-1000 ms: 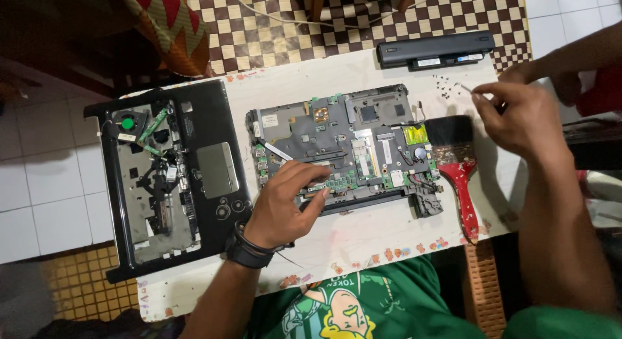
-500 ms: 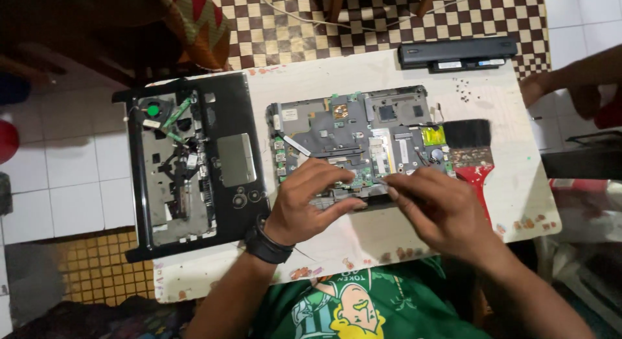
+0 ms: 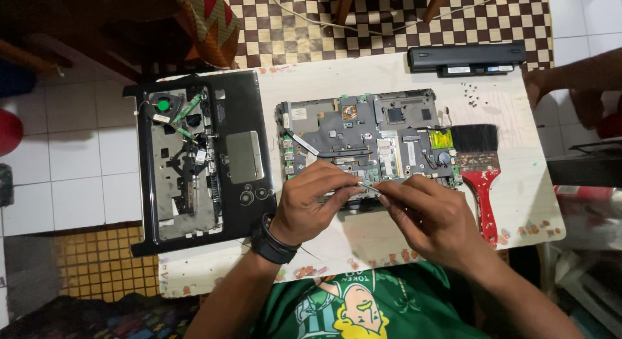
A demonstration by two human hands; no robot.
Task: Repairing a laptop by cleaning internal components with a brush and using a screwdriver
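Motherboard [image 3: 369, 135] lies flat on the white table, out of its case, grey-green, crowded with chips, a copper patch near the top middle, a yellow patch at its right end, ports along the left edge. Near edge partly hidden under both hands. A thin metal tool [image 3: 370, 185], small and slender, sits pinched between fingertips right at that near edge, tilted low over the board.

White table [image 3: 389, 248] with motherboard [image 3: 363, 128], laptop case [image 3: 194, 161], brush [image 3: 479, 164], battery [image 3: 466, 57]
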